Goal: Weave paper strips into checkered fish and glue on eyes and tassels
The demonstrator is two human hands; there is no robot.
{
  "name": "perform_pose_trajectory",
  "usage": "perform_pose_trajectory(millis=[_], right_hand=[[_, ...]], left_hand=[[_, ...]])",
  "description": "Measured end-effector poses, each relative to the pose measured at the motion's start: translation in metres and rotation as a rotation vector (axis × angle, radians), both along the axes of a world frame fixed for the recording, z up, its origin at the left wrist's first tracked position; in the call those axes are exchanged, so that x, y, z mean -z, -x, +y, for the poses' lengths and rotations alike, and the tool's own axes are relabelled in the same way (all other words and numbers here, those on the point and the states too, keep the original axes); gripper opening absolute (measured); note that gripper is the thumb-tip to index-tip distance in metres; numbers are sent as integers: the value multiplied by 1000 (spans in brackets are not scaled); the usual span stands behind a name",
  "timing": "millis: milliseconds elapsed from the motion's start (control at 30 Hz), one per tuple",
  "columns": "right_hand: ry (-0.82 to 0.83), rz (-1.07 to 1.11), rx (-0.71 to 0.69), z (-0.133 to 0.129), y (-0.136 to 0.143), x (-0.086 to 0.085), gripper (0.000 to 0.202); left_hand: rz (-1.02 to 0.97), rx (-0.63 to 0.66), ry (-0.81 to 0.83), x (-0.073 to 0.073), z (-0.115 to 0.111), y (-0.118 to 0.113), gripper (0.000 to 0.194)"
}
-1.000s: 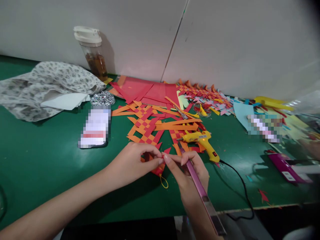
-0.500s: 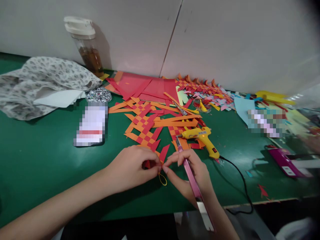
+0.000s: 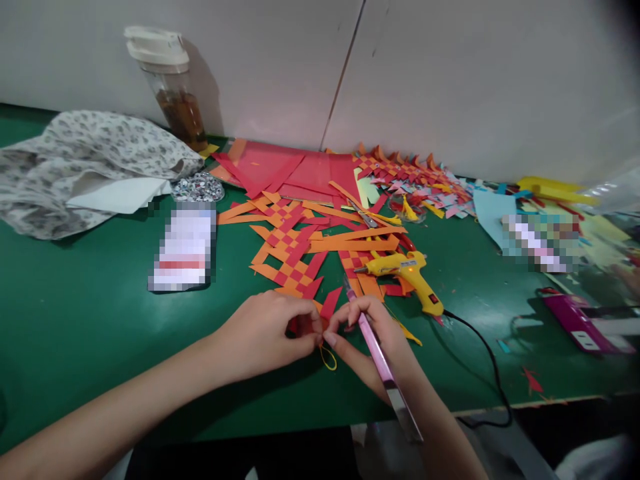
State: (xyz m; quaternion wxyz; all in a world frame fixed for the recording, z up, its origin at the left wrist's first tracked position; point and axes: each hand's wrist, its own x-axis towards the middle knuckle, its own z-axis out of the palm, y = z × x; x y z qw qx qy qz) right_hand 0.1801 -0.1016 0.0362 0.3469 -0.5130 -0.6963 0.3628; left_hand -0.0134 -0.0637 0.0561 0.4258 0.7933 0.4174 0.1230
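My left hand [image 3: 270, 330] is closed in a pinch on a small red and orange paper piece, mostly hidden by its fingers. A thin yellow cord loop [image 3: 329, 358] hangs below the fingertips. Opposite it, the thumb and finger of my right hand [image 3: 383, 340] pinch at the same spot, touching the left fingertips. That hand also holds a slim pink tool with metal ends [image 3: 375, 347], slanting across its fingers; its kind is unclear. A yellow tassel [image 3: 410, 333] shows beside the right hand. Just beyond lie woven red and orange paper strips [image 3: 287, 243].
A yellow hot glue gun [image 3: 410, 270] with a black cord lies right of the strips. Scissors [image 3: 369, 220] lie among paper. A phone [image 3: 185, 247], patterned cloth [image 3: 95, 167] and drink bottle [image 3: 175, 100] are left. A purple device [image 3: 575, 323] sits right, near another person's hand [image 3: 627, 280].
The pink tool's upper tip has shifted slightly left. A yellow tassel now shows at the right hand's far side. Both hands keep their pinch at nearly the same place.
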Motion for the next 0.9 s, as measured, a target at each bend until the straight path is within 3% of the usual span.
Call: perform_pose_trajectory(millis=[233,633,900], right_hand=[[56,0,90,-5,4,7,31],[-57,57,290,-11,6,6,23],[-20,69,173,-8,6,12,27]], left_hand=[[59,17,-12,3,-1,-1,11],[100,21,7,7,-1,0,14],[-6,-21,124,10,-1,-1,15]])
